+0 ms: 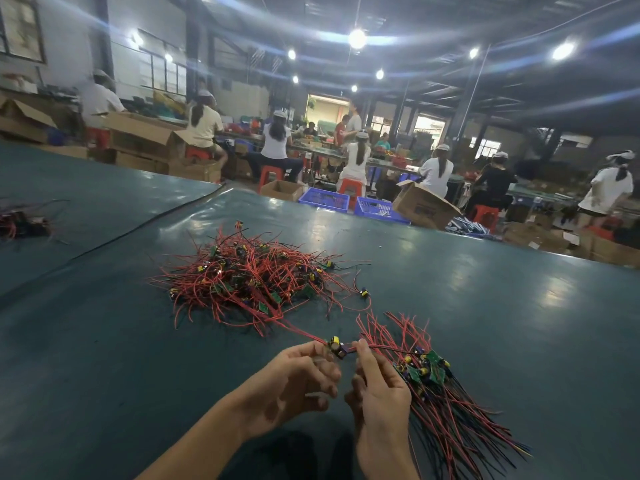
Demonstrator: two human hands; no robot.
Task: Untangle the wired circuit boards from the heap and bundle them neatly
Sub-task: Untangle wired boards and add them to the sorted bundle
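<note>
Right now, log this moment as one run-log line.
left hand: pinches circuit board | right hand: pinches same board | heap: tangled, ahead | bundle: right of hands

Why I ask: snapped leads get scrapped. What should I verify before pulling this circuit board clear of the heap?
1. Grip of the left hand on the circuit board: ok, fingertips pinch its left end.
2. Grip of the right hand: ok, fingertips pinch the board's other end.
3. The board's red wires clear of the heap: not ok, they run back into it.
4. Wires snagged inside the heap: cannot tell.
5. The sorted bundle within reach: ok, it lies beside the right hand on the table.
</note>
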